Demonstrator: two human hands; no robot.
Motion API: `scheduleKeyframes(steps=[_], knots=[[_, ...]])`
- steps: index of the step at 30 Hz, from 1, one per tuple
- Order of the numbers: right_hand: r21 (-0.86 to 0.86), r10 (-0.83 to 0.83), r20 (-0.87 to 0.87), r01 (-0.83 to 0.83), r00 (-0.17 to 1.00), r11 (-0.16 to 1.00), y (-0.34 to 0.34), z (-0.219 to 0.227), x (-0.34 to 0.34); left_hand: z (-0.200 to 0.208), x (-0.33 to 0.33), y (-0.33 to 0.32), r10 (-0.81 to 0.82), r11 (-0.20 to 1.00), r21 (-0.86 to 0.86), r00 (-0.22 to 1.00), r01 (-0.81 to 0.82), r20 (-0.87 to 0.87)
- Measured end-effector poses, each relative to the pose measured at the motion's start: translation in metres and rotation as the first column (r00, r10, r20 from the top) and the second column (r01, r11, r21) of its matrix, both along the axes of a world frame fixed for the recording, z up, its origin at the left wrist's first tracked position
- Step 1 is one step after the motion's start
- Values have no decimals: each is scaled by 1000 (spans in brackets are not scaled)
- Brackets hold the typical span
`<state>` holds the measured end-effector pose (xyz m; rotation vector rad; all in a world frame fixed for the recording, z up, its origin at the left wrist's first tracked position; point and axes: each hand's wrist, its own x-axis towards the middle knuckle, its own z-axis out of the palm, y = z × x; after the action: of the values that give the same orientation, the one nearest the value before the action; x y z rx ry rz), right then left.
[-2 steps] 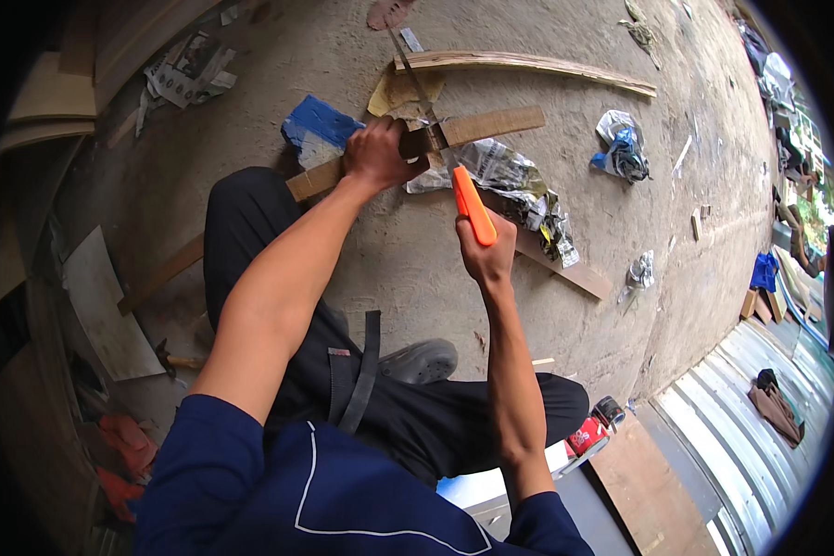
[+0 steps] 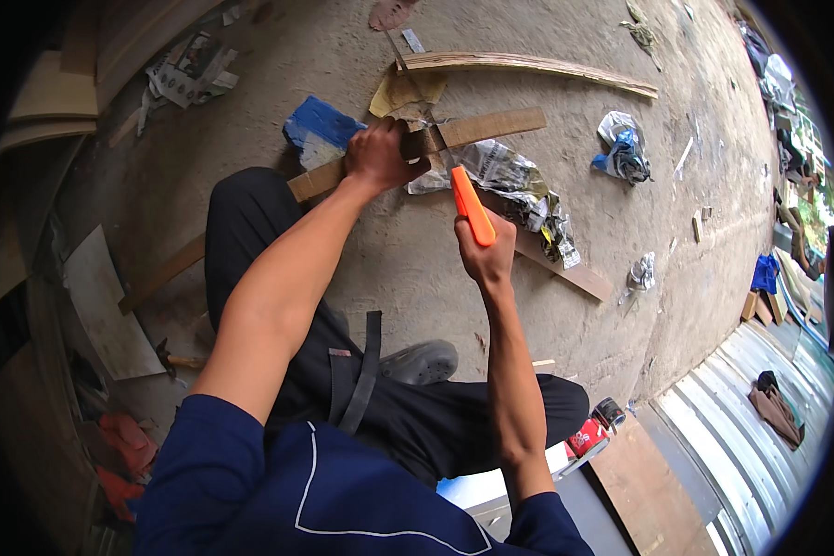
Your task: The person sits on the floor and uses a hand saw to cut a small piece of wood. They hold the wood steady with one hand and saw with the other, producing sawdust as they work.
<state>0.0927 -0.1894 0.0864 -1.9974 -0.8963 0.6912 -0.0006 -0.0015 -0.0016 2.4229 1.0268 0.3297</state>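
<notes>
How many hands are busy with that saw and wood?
2: the left hand grips the wooden strip, and the right hand holds the orange saw handle. No other hand shows there.

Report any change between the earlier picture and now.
No clear change: nothing visibly taken hold of or let go. The left hand still holds the wooden strip; the right hand still grips the orange-handled saw, set across the strip.
</notes>
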Motion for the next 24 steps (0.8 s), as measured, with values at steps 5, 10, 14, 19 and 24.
scheduleKeyframes(steps=[5, 10, 14, 19, 24], knots=[[16, -11, 29, 10, 1000, 1000, 4, -4, 3, -4, 4, 2, 11, 1000, -15, 1000, -10, 24], [8, -9, 16, 9, 1000, 1000, -1, -3, 2, -6, 0, 2, -26, 999, 40, 995, 22, 98], [-9, -25, 5, 25, 1000, 1000, -7, -1, -2, -12, -4, -6, -119, 978, 195, 967, 75, 226], [-12, -30, 21, 30, 999, 999, -1, 5, -6, -14, -12, -2, -219, 949, 278, 942, 146, 254], [-22, -4, 14, 4, 1000, 1000, -32, 17, -14, -11, -15, -6, -210, 959, 239, 949, 153, 235]])
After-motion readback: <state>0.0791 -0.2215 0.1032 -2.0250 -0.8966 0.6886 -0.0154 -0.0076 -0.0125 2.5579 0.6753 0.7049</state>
